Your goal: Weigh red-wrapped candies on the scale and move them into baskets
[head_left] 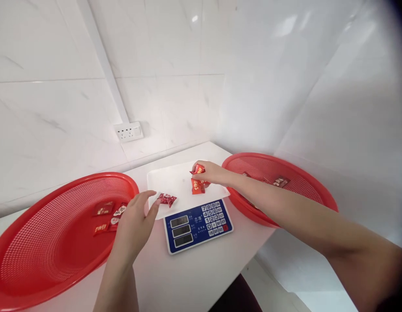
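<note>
A digital scale [199, 225] with a blue keypad panel and a white tray [179, 180] stands on the white table. Over the tray's right part, my right hand [209, 172] is closed on red snack packets [197, 186]. Thumb and fingers apart, my left hand [138, 219] is at the tray's left edge, beside a dark red and white packet [167, 199] lying on the tray. Whether its fingertips touch that packet is hard to tell.
A large red basket [34, 255] at the left holds several packets [101, 209]. Another red basket [305, 184] at the right, partly behind my right forearm, holds dark red packets [280, 181]. A wall socket [129, 131] is behind the table [174, 277].
</note>
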{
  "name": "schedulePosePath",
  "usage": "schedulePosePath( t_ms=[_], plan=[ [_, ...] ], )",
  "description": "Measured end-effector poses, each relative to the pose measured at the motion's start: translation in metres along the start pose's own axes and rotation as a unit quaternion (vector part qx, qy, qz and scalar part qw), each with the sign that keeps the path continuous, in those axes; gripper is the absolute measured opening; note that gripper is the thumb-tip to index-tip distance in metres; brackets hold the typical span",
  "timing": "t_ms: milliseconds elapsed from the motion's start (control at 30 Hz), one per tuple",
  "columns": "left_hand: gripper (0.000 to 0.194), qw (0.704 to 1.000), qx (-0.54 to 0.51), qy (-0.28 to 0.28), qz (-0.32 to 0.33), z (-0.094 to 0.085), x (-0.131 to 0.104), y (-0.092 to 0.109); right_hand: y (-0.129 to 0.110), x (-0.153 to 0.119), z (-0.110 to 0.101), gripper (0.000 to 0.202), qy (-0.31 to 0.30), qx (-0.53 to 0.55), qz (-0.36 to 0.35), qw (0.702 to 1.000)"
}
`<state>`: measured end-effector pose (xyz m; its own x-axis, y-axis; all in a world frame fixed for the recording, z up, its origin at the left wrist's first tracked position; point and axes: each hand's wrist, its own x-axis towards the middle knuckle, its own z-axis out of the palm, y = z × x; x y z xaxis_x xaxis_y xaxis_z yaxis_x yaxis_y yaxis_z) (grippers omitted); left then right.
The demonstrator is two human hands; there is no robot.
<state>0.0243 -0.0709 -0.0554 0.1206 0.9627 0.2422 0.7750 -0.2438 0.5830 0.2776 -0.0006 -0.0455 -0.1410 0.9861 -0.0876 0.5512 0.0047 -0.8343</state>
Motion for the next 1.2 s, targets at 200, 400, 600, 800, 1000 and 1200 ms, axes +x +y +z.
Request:
schedulePosePath(
  t_ms=[200,400,600,800,1000,1200],
  plan=[
    [0.035,0.986,0.078,-0.120,0.090,0.014,0.007,-0.013,-0.009,0.014,0.012,0.016,0.029,-0.033,-0.031,0.999],
    [0.042,0.981,0.106,-0.128,0.097,0.030,0.009,-0.015,-0.003,0.007,0.003,0.018,-0.021,-0.020,-0.007,1.000],
    [0.051,0.971,0.164,-0.142,0.103,0.044,0.008,-0.009,-0.006,-0.005,-0.006,0.033,-0.086,-0.028,0.018,0.996],
    [0.054,0.970,0.176,-0.127,0.110,0.047,0.008,-0.009,0.007,-0.026,-0.052,0.024,0.017,-0.087,0.022,0.996],
    [0.054,0.976,0.151,-0.086,0.131,0.050,0.013,-0.019,0.074,-0.069,-0.127,0.024,0.052,-0.302,0.152,0.940],
    [0.060,0.980,0.125,-0.043,0.149,0.049,0.016,-0.026,0.128,-0.098,-0.128,0.064,-0.005,-0.353,0.189,0.916]
  ],
)
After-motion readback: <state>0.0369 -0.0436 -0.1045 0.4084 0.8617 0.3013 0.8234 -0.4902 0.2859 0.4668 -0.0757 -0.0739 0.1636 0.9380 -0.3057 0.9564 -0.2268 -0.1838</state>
